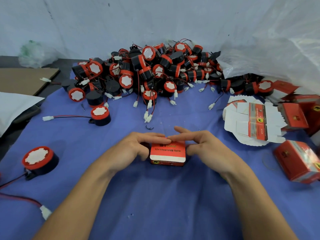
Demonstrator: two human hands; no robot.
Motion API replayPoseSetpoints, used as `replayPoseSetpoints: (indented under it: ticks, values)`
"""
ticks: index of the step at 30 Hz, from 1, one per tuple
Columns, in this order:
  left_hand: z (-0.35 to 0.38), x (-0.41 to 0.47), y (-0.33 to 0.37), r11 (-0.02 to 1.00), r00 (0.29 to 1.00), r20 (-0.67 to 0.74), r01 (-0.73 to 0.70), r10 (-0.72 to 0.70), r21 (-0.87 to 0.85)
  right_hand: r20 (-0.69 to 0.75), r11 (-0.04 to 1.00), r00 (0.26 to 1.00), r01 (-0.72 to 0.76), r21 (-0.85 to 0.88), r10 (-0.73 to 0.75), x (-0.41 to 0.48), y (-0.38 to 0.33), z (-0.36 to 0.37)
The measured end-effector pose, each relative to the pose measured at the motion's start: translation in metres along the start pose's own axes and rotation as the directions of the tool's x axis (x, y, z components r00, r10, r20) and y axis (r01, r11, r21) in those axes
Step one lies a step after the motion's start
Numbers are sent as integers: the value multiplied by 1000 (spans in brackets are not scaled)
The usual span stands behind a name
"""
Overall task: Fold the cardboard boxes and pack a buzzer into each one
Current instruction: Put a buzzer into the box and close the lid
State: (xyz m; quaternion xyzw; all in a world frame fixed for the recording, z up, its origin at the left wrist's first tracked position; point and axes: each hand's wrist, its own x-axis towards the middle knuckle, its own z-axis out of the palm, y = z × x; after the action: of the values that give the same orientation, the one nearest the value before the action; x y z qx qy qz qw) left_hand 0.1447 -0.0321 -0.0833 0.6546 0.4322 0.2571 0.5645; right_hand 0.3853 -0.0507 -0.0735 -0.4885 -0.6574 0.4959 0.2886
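Note:
A small red cardboard box [167, 154] with black lettering and a white flap edge sits on the blue cloth at centre. My left hand [136, 149] holds its left side, fingers curled over the top edge. My right hand [199, 144] grips the right side, its fingers stretched along the top. A big pile of black-and-red buzzers [155, 71] with wired white plugs lies behind. A stack of flat unfolded boxes [254, 123] lies to the right. Whether a buzzer is inside the held box is hidden.
Single buzzers lie at the left [39, 161] and mid-left [100, 116]. Folded red boxes [299, 160] stand at the right edge. A white plastic bag [277, 49] bulges at the back right. Brown cardboard [26, 80] lies at the far left. A white wall rises behind.

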Motion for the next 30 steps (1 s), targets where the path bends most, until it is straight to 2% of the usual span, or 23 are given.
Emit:
replayPoseSetpoints:
  ticks: [2, 4, 8, 10, 13, 16, 18, 20, 22, 23, 25, 30]
  values:
    - [-1, -1, 0, 999, 1000, 1, -5, 5, 32, -51, 998, 998, 28, -50, -31, -2, -5, 6]
    - [3, -2, 2, 998, 1000, -14, -27, 28, 58, -43, 987, 999, 19, -160, -27, -7, -7, 8]
    - [12, -3, -2, 970, 990, -103, -74, 100, 231, -38, 924, 999, -40, -380, 28, -19, -9, 3]
    - [16, -6, -3, 932, 978, -144, -94, 153, 350, -24, 846, 999, -53, -531, 48, -23, -12, 11]
    - [27, -10, 2, 819, 949, -150, -150, 276, 554, -50, 694, 999, -51, -718, 21, -29, -9, 32]
    - [37, -19, -1, 779, 945, -140, -153, 295, 609, -65, 622, 997, -24, -783, -43, -31, -1, 41]
    - [41, -27, -6, 757, 947, -108, -171, 304, 631, -60, 635, 995, 8, -772, -85, -30, 4, 37]
    - [43, -26, -12, 766, 924, -150, -192, 352, 613, -111, 761, 988, 6, -649, -103, -28, 10, 33]
    - [43, -18, -13, 866, 891, -297, -179, 344, 467, -225, 897, 969, -12, -441, -98, -25, 15, 29]
    - [44, -13, -12, 909, 879, -358, -173, 316, 380, -272, 934, 959, -21, -358, -83, -22, 17, 28]
    - [46, -4, -10, 939, 846, -443, -171, 295, 300, -340, 968, 940, -48, -246, -39, -17, 17, 27]
    - [51, 11, -4, 970, 782, -574, -183, 241, 159, -388, 975, 921, -57, -215, -31, -16, 7, 35]
